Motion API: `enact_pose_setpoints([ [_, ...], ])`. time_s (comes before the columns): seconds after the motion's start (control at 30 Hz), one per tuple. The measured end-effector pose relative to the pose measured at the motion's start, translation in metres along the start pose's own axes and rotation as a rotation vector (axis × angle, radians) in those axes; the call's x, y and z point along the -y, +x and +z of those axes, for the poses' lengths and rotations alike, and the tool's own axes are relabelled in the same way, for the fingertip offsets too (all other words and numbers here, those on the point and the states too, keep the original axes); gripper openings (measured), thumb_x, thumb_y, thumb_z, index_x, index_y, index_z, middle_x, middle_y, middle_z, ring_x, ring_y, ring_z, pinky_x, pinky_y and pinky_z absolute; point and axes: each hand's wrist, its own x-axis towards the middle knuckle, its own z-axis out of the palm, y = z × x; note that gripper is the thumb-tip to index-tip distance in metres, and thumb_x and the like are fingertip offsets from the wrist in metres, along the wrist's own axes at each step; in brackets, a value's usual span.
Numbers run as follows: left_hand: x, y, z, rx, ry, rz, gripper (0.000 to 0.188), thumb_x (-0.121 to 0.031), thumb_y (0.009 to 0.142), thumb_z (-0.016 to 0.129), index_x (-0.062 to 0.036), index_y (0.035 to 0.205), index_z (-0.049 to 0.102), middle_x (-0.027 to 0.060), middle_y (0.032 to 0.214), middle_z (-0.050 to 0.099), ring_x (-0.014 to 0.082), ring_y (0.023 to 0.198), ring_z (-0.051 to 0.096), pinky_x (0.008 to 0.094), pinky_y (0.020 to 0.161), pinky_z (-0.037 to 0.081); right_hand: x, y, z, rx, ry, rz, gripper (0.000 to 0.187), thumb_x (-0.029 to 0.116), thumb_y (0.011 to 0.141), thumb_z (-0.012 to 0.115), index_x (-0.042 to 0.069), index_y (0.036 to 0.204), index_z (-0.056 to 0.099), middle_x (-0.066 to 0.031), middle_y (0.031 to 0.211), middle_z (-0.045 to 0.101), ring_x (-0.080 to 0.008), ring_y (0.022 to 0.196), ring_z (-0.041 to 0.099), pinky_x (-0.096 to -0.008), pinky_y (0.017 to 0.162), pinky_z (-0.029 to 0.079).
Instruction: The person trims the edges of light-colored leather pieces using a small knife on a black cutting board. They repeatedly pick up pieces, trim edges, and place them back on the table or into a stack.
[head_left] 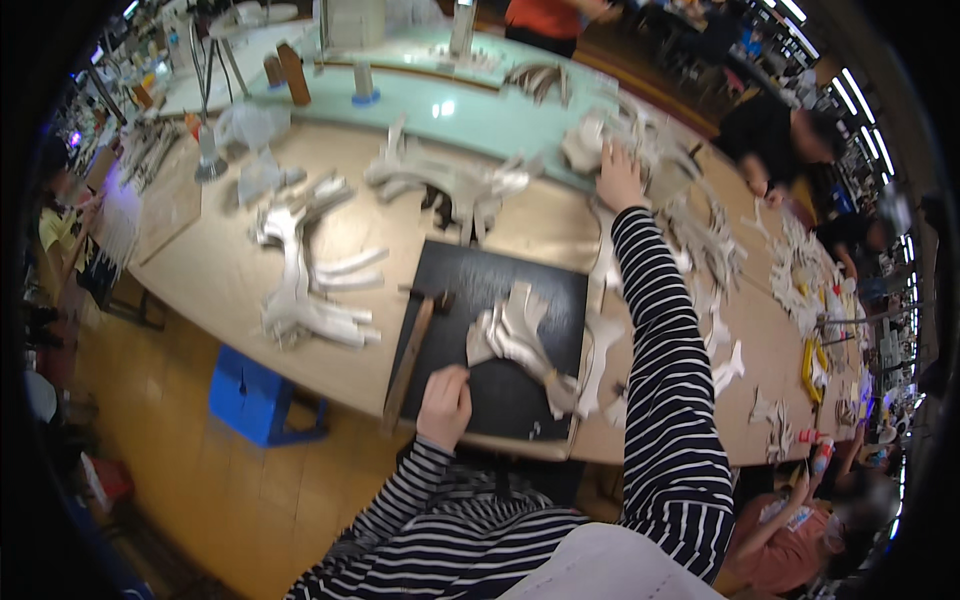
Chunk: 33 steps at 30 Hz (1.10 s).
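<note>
My left hand [444, 405] is at the near left edge of a black board [490, 400], fingers curled in. Whatever they hold, if anything, is hidden. Just beyond it on the board lies a small stack of pale, curved flat cut pieces [521, 335]. A hammer [414, 345] with a wooden handle rests along the board's left side. My right arm stretches far forward. At its end my right hand [621, 178] lies over a pile of pale cut pieces [585, 142], fingers extended and slightly blurred; I see nothing gripped in them.
Bundles of pale cut strips [290, 265] lie left on the wooden table, with another bundle [450, 180] behind the board. More pieces [705, 235] spread to the right. A green glass surface [440, 115] is at the back. A blue stool [248, 397] stands left; people work around.
</note>
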Motion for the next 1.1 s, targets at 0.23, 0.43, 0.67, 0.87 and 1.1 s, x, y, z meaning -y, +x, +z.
enact_pose_setpoints([
  [0.23,0.001,-0.001,0.003,-0.011,0.03,0.013,0.018,0.006,0.079,0.062,0.0007,0.096,0.064,0.0127,0.099,0.064,0.0298,0.092,0.062,0.0372,0.083,0.052,0.077,-0.172,-0.139,0.451,0.91,-0.03,0.049,0.036,0.088,0.068,-0.001,0.12,0.061,-0.017,0.111,0.066,-0.0288,0.092,0.065,-0.038,0.083,0.051],
  [0.43,-0.003,0.004,-0.003,0.023,-0.01,0.018,0.014,0.0,0.08,0.065,0.0003,0.094,0.067,0.0123,0.099,0.065,0.0299,0.093,0.062,0.0358,0.082,0.051,0.133,-0.275,-0.189,0.507,0.924,0.076,0.062,0.03,0.079,0.075,-0.006,0.125,0.054,-0.0221,0.099,0.065,-0.0347,0.088,0.064,-0.0391,0.081,0.051],
  [0.67,-0.046,0.02,-0.022,0.576,-1.469,-0.864,0.057,-0.042,0.102,0.045,-0.001,0.141,0.041,0.0136,0.139,0.052,0.0211,0.127,0.049,0.0367,0.107,0.037,0.168,-0.319,-0.257,0.24,1.36,0.176,0.059,0.015,0.075,0.076,-0.005,0.125,0.054,-0.0174,0.102,0.06,-0.0325,0.09,0.063,-0.0355,0.081,0.05],
  [0.87,-0.089,0.02,-0.014,0.151,-1.703,-0.945,0.025,-0.029,0.093,0.064,-0.005,0.097,0.058,0.0059,0.091,0.061,0.015,0.083,0.058,0.0306,0.083,0.049,0.169,-0.358,-0.289,0.223,1.854,0.323,0.025,0.009,0.089,0.068,-0.004,0.11,0.067,-0.0095,0.103,0.061,-0.0157,0.09,0.061,-0.0283,0.08,0.049],
  [1.1,-0.099,0.009,-0.005,0.404,-1.829,-0.881,0.012,-0.015,0.093,0.063,-0.0071,0.089,0.055,0.0023,0.081,0.054,0.0112,0.065,0.047,0.0286,0.07,0.044,0.148,-0.39,-0.288,0.107,1.752,0.261,0.013,0.005,0.083,0.07,0.001,0.096,0.069,-0.0085,0.098,0.059,-0.021,0.093,0.059,-0.0302,0.078,0.049],
])
